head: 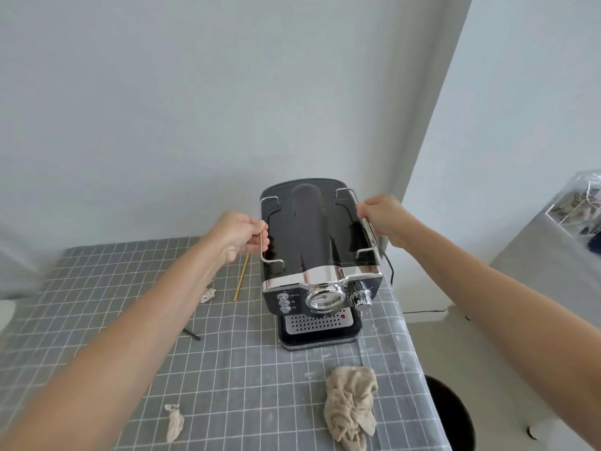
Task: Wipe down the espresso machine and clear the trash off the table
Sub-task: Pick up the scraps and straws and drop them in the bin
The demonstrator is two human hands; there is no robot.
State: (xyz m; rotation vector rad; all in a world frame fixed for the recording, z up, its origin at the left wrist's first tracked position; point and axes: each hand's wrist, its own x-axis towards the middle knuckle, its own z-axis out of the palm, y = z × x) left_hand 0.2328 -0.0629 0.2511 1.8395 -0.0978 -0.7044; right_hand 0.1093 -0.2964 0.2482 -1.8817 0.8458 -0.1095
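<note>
A black and chrome espresso machine (320, 252) stands at the table's far right, its front facing me. My left hand (239, 234) grips the wire rail on the machine's left top edge. My right hand (385, 218) grips the wire rail on its right top edge. A crumpled beige cloth (351, 403) lies on the tablecloth in front of the machine. Trash lies on the table: a twisted paper scrap (174, 421) near the front, a smaller scrap (208, 295) under my left forearm, a thin wooden stick (241, 277) left of the machine and a short black stick (192, 333).
The table wears a grey checked cloth (113, 288). A dark round bin (450, 415) sits on the floor by the table's right edge. The machine's black cord (390, 268) hangs behind on the right. A covered stand with a clear box (575, 206) is at far right.
</note>
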